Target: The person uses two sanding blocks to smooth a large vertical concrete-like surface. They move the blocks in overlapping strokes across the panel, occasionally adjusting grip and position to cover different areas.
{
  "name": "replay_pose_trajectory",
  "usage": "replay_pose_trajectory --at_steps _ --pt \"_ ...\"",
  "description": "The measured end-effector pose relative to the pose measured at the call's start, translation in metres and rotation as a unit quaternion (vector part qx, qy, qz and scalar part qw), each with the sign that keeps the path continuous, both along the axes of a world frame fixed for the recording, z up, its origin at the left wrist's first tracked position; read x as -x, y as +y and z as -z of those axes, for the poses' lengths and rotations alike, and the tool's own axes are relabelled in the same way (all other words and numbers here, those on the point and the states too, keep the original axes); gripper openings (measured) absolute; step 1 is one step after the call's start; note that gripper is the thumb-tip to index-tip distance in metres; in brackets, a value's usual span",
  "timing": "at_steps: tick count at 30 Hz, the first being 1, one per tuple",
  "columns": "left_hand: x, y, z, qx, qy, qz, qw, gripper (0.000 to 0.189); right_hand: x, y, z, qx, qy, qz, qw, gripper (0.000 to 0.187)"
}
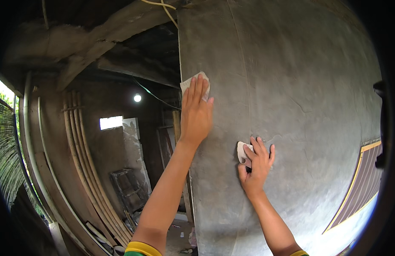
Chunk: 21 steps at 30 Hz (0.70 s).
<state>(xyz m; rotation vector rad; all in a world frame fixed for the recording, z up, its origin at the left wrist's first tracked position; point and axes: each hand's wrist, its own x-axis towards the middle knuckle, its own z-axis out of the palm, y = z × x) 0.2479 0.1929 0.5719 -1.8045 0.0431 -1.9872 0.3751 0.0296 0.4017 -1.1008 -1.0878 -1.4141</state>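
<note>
My left hand point(196, 115) lies flat over a piece of sandpaper point(186, 84), pressing it to the grey plastered wall point(280, 80) close to its left edge. Printed marks show on the paper's pale backing. Lower and to the right, my right hand point(257, 164) has a smaller, curled piece of sandpaper point(241, 152) between its thumb and index finger. The other fingers of that hand are spread against the wall. A thin vertical seam point(245, 73) and fine cracks run across the plaster.
Left of the wall edge opens a dim room with a lit bulb point(137, 97), a partly plastered block pier point(132, 134) and bundled bamboo poles point(84, 140). Yellow flexible conduit point(169, 14) hangs above. A framed brown striped panel point(357, 188) is at the right.
</note>
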Motion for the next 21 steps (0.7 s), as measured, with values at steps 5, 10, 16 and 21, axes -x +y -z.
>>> replay_pose_trajectory --at_steps 5,10,16,21 --pt "0.001 -0.007 0.021 0.066 -0.057 -0.018 0.996 0.054 -0.001 0.001 -0.001 -0.009 -0.008 0.003 1.0 0.051" --pt "0.009 -0.01 0.036 0.026 -0.014 0.011 0.999 0.055 0.0 0.001 0.001 -0.013 -0.01 0.006 1.0 0.052" --pt "0.013 -0.002 0.053 0.006 -0.017 0.031 0.999 0.055 0.002 0.001 -0.001 -0.012 -0.001 -0.003 1.0 0.051" --pt "0.017 -0.002 0.061 0.038 -0.003 0.023 0.999 0.055 0.002 0.001 -0.001 -0.021 -0.006 0.001 1.0 0.051"
